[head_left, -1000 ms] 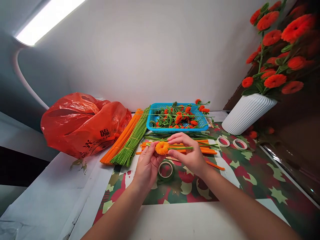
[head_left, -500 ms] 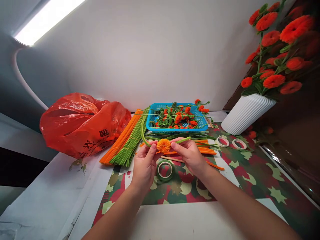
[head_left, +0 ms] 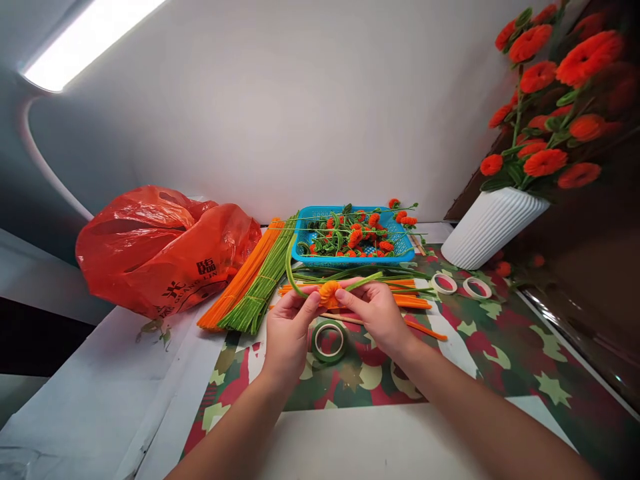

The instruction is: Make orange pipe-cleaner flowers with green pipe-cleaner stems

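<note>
Between my two hands is an orange pipe-cleaner flower (head_left: 329, 293), pinched at its sides by the thumbs and fingers. My left hand (head_left: 290, 327) grips its left edge, and my right hand (head_left: 375, 313) presses its right edge with the thumb. A green pipe cleaner (head_left: 290, 263) curves up out of the left hand. Another green end sticks out beyond the right fingers; whether both belong to one piece is hidden by the hands. Just below, a roll of green tape (head_left: 329, 341) lies on the patterned mat (head_left: 360, 383).
Orange (head_left: 245, 280) and green pipe-cleaner bundles (head_left: 265, 280) lie left, beside a red plastic bag (head_left: 165, 253). Behind the hands, a blue basket (head_left: 353, 261) holds small orange flowers. Two tape rolls (head_left: 444, 284) and a white vase (head_left: 493, 227) of flowers stand right. A lamp (head_left: 90, 47) hangs upper left.
The orange flower has tipped so its face shows less, and my fingers have closed in nearer to it. The curved green pipe cleaner has shifted slightly right.
</note>
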Available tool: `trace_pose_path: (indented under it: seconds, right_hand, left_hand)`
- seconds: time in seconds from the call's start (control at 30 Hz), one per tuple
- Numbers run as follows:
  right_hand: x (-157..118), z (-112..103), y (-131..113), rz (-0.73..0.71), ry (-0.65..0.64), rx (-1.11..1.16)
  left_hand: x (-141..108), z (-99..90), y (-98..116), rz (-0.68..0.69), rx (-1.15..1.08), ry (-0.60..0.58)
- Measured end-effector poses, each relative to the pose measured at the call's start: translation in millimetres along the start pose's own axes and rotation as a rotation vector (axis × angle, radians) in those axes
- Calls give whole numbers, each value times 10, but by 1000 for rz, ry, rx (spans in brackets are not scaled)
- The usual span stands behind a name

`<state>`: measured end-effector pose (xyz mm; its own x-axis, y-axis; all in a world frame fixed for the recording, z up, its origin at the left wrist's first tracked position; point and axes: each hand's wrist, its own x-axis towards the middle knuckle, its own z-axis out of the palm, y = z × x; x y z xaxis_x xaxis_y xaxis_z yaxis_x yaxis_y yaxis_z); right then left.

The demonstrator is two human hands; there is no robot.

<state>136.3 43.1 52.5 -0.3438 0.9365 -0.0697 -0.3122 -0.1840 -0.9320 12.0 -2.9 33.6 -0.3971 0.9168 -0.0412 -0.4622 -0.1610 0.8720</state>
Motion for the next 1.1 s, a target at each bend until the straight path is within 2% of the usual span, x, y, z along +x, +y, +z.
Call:
trace_pose_path:
  seconds: [0.2,0.33,0.53,0.7,0.93,1.03,1.1]
  right_hand:
    - [17,-25,59,34,-26,63]
    - [13,-28,75,121,-80,187]
    - [9,-21,81,216,-13,272]
    - [19,-45,94,163,34,192]
    - [33,-39,96,-14,95,63]
    - [26,-41,109,-55,83,-23]
    - [9,-38,105,-141,75,-126]
  left_hand:
    - [27,23,31,-147,-141,51]
    - [41,18,32,-227,-224,38]
    - [45,6,16,-255,-258,36]
    - [44,22,17,-227,-210,33]
    - [8,21,3,-158,-42,22]
    - [-21,30,-7,-139,21,4]
    - [-31,35,-19,-134,34,2]
